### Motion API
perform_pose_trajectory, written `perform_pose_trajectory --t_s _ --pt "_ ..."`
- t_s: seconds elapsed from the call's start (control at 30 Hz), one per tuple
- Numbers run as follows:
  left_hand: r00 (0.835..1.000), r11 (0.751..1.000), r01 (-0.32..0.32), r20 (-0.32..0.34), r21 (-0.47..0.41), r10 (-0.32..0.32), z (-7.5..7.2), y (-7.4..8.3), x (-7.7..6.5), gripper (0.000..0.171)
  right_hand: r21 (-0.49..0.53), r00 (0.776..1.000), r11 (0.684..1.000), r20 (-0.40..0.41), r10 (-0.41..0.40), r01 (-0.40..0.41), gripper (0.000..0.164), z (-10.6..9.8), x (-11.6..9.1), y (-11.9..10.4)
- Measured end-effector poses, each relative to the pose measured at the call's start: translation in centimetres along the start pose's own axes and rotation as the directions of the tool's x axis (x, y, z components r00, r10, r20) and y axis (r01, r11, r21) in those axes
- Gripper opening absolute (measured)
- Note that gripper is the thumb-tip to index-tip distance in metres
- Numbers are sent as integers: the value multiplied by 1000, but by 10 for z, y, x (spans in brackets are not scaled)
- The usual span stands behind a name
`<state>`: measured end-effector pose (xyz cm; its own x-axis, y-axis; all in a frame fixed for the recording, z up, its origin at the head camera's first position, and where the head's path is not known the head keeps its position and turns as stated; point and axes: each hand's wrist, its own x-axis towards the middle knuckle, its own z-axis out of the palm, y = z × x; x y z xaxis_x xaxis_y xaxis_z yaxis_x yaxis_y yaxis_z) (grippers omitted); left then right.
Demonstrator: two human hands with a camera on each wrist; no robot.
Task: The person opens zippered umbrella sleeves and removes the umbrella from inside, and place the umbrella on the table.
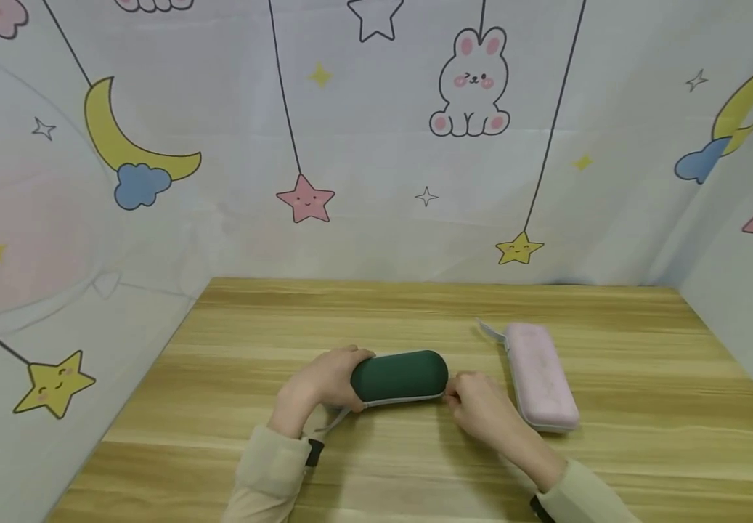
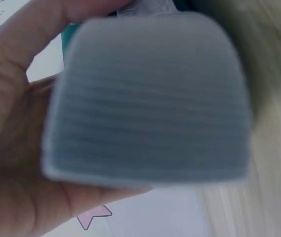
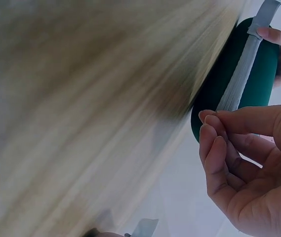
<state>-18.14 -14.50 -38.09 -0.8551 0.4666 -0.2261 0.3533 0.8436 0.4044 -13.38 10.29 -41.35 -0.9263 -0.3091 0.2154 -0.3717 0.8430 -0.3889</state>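
A dark green zippered glasses case [image 1: 402, 374] lies on the table, its light grey zipper [image 3: 239, 76] running along the side nearest the person. My left hand [image 1: 332, 379] grips the case's left end, thumb at the near side and fingers over the far side. From that end hangs a grey strap [image 2: 147, 103], which fills much of the left wrist view. At the right end, my right hand [image 1: 483, 410] pinches at the zipper with thumb and forefinger, the other fingers curled. Whatever small pull lies between those fingertips is hidden.
A pink zippered case [image 1: 542, 374] with a grey strap [image 1: 490, 330] lies right of the right hand. Beneath everything is a wood-grain table [image 1: 271, 312]. A white curtain [image 1: 376, 145] printed with stars, moons and a rabbit hangs behind and at both sides.
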Motion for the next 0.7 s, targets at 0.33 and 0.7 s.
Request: perform_pose_trajectory --t_s 0.33,0.7 --pt "1000 1000 -2 -6 2 2 -1 1 -1 72 -9 1000 1000 7 7 -7 14 -1 0 -1" --pt "1000 999 0 -11 36 0 0 0 0 70 -17 1000 1000 5 3 -3 16 -1 0 -2"
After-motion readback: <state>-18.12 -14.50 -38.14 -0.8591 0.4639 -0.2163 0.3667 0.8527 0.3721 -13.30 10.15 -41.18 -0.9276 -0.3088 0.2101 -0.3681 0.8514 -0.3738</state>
